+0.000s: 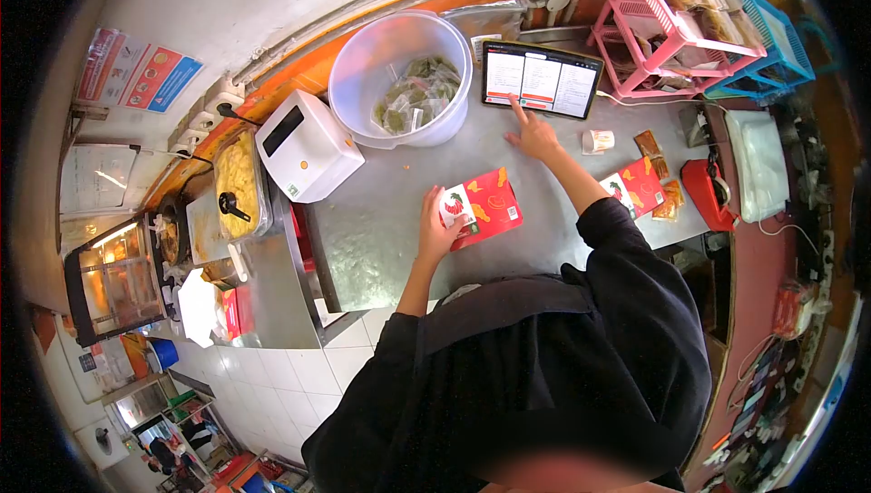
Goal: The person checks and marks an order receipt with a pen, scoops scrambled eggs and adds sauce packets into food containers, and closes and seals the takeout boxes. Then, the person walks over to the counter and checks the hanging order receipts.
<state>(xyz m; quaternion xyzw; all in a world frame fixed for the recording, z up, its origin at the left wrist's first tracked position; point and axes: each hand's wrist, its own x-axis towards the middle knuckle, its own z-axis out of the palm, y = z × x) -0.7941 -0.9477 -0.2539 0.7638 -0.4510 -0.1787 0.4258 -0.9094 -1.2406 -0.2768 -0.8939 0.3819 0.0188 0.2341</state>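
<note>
My left hand point(440, 225) is closed on the near-left corner of a red and white printed box point(490, 207) on the metal counter. With its index finger stretched out, my right hand point(533, 135) reaches to the lower part of a tablet point(540, 80) that shows white panels and orange bars. Nothing is held in that hand. A second red box point(635, 187) lies partly behind my right forearm. Near it are a small white and orange cup point(598, 142) and sauce packets point(650, 154).
A clear tub point(340, 85) with green packets and a white printer point(308, 148) stand at the back left. Pink racks point(640, 58), a blue basket point(780, 48) and a red container point(708, 194) are at right. Yellow food point(238, 175) sits left.
</note>
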